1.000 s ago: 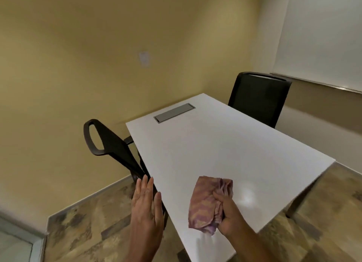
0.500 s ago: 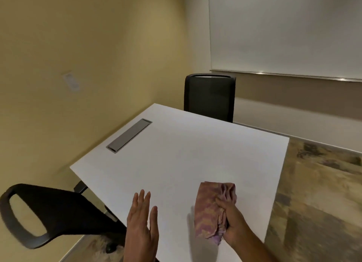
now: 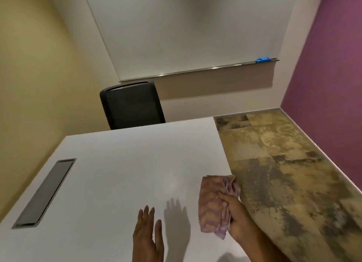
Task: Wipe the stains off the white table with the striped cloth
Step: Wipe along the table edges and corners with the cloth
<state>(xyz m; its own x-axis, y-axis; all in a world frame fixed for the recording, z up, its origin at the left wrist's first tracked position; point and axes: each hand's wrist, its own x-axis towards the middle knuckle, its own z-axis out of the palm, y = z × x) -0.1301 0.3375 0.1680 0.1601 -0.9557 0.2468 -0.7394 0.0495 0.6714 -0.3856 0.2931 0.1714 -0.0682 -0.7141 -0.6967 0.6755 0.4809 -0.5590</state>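
Observation:
The white table (image 3: pixel 121 163) fills the lower left of the head view. My right hand (image 3: pixel 238 216) grips the bunched pink-and-purple striped cloth (image 3: pixel 211 205) just above the table's right edge. Its folds hang down in front of my fingers. My left hand (image 3: pixel 147 236) hovers over the near part of the table with straight fingers and holds nothing; its shadow falls on the white top beside it. I cannot make out any stain on the surface, only a faint glare patch near the cloth.
A grey cable hatch (image 3: pixel 46 191) is set into the table top at the left. A black chair (image 3: pixel 133 104) stands behind the far edge. A whiteboard (image 3: pixel 186 30) hangs on the far wall, with a blue eraser (image 3: pixel 263 60) on its ledge. Patterned floor (image 3: pixel 284 173) lies to the right.
My view has swung to the right along the table, so the left chair has left the frame and the purple wall has appeared. Both hands keep their pose, the right still gripping the cloth.

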